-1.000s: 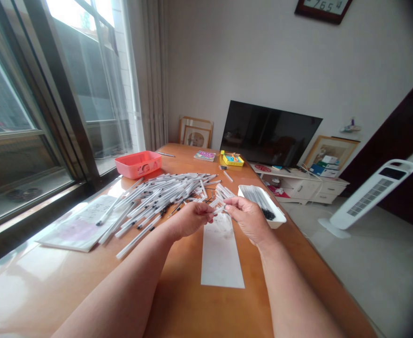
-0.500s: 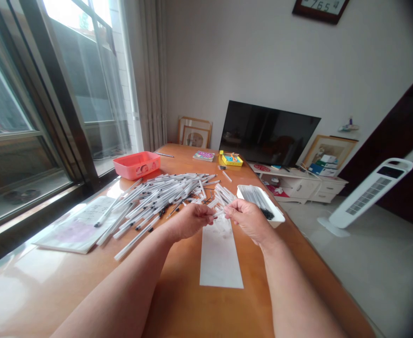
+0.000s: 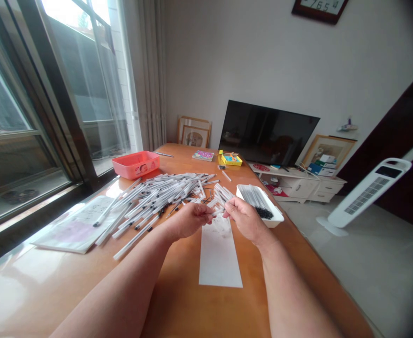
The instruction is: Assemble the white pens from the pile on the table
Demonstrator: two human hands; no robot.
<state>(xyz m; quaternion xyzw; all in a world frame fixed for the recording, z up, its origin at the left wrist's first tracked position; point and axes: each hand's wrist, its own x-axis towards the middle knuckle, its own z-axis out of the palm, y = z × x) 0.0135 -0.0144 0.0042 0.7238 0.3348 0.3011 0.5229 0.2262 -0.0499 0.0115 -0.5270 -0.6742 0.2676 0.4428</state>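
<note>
My left hand point(image 3: 188, 219) and my right hand point(image 3: 244, 217) meet over the wooden table point(image 3: 178, 300), fingers pinched together on a small white pen part point(image 3: 218, 211) held between them. Just beyond the hands lies a big heap of white pen barrels point(image 3: 157, 197), some with black tips. A white tray point(image 3: 276, 217) with thin black-tipped refills stands right of my right hand. A white paper strip point(image 3: 219, 256) lies on the table under and in front of the hands.
A pink plastic box point(image 3: 136, 164) stands at the far left by the window. Printed sheets point(image 3: 76, 227) lie left. A yellow box point(image 3: 232, 158) and a small book point(image 3: 203, 155) sit at the far end. The table's right edge drops to the floor, where a fan point(image 3: 364, 195) stands.
Both hands stay pinched together at the same spot. The view has shifted slightly; nothing else on the table has moved.
</note>
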